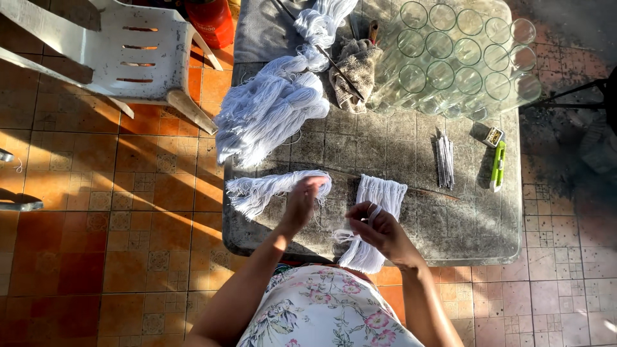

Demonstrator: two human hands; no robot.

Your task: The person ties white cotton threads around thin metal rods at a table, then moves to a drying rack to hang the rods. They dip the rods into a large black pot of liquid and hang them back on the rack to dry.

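Left hand point(302, 202) grasping and partly hiding a string bundle point(273, 189); right hand point(375, 226) pinching strands of another bundle point(376, 218), both lying on worn table point(463, 218) over tiled floor point(96, 244); glass jars point(459, 58) blurring at table's far edge.

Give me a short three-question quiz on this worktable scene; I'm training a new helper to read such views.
1. True or false: the right hand grips the green utility knife.
2. What does the left hand touch?
A. glass jars
B. a white string bundle
C. a cloth
3. Fill in: the clear glass jars stand at the table's far ____ corner.

Key: 1 false, it holds white strings; 2 B, the white string bundle; 3 right.
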